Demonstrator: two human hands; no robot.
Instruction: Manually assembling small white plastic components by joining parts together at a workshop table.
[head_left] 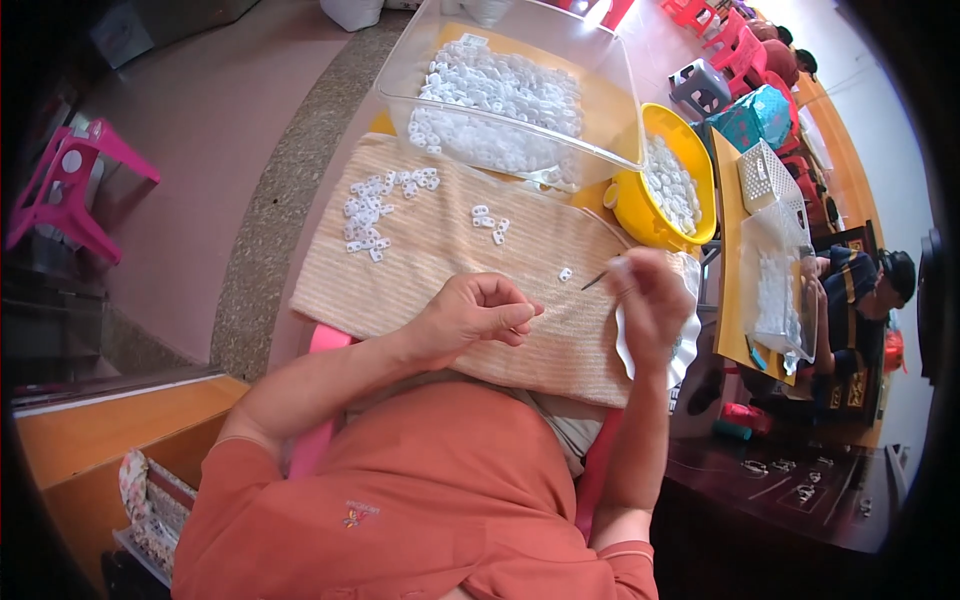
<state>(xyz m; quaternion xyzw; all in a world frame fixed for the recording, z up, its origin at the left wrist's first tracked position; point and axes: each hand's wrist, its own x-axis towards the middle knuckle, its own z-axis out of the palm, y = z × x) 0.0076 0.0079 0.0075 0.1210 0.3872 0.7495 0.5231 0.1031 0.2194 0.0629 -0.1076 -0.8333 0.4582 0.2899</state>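
My left hand (478,318) rests on a striped beige cloth (450,255), fingers curled and pinched together on something too small to make out. My right hand (650,300) is closed on a thin dark pin-like tool (596,280), whose tip points left toward the left hand. It hovers over a white scalloped dish (684,345) at the cloth's right edge. A single small white plastic piece (565,273) lies just ahead of the hands. More white pieces lie in a cluster (372,212) at the cloth's far left and a small group (490,222) in the middle.
A clear plastic bin (520,85) full of white pieces sits beyond the cloth, a yellow bowl (640,205) with more to its right. Further right are a white basket (768,175), another clear bin (775,290) and a seated person (860,290). Pink stool (70,185) on floor left.
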